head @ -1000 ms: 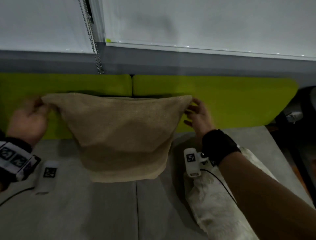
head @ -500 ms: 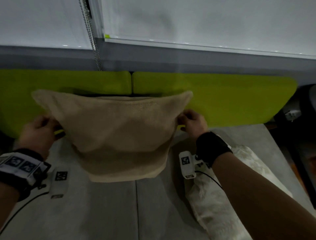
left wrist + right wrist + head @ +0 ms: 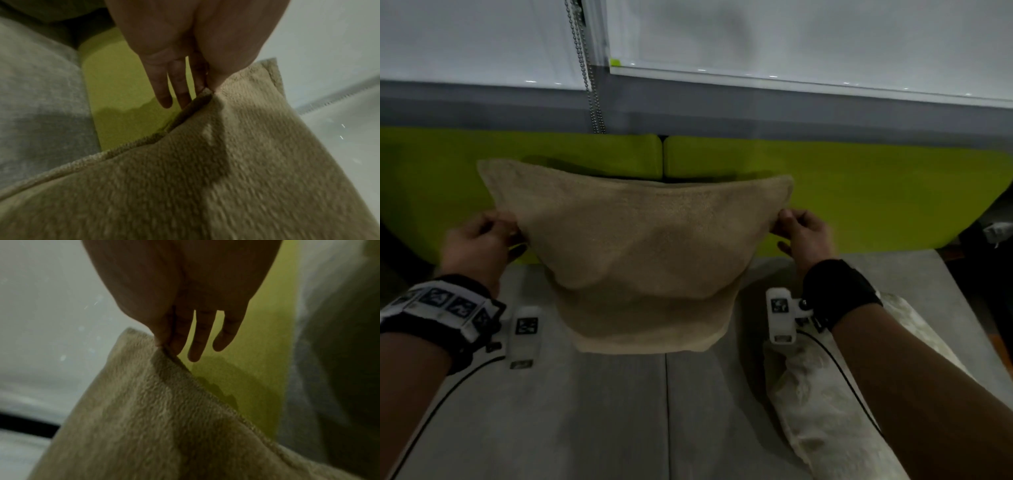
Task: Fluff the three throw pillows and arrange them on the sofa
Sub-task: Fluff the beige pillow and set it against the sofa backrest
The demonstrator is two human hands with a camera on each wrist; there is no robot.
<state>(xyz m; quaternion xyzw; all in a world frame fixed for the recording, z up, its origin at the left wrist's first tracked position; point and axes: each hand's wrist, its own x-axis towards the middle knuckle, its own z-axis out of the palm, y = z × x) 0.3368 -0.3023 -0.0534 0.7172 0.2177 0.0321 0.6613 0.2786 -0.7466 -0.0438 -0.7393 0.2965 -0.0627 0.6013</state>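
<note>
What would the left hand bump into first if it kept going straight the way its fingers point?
Probably the lime-green sofa backrest. The left hand pinches the tan fuzzy pillow's side edge, and its free fingers point at the green cushion behind; how far off is unclear.

A lounge or sitting area, home or office: a sofa with grey fabric seat cushions (image 3: 592,411) and lime-green back cushions (image 3: 859,192) stands under a window with white roller blinds (image 3: 791,37) and a beaded metal pull chain (image 3: 589,75).
</note>
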